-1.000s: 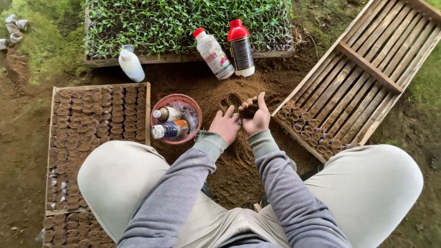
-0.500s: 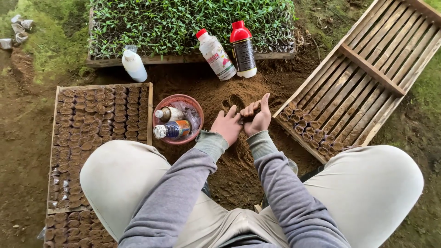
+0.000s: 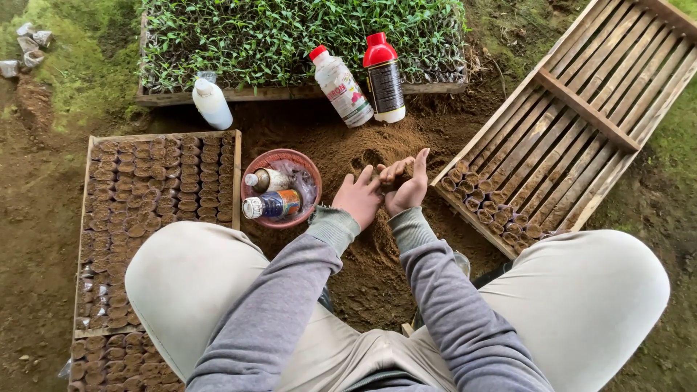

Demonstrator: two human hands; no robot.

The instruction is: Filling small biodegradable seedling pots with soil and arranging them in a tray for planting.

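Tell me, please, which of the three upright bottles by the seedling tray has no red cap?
The plain white bottle, standing left, apart from the two red-capped bottles.

Crumbly matt soil (image 3: 377,145), rough wooden slatted tray (image 3: 581,123), glossy plastic bottles (image 3: 383,76).

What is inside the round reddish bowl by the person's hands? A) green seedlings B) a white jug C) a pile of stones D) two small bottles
D: two small bottles lie on their sides inside the round reddish bowl, beside the left hand.
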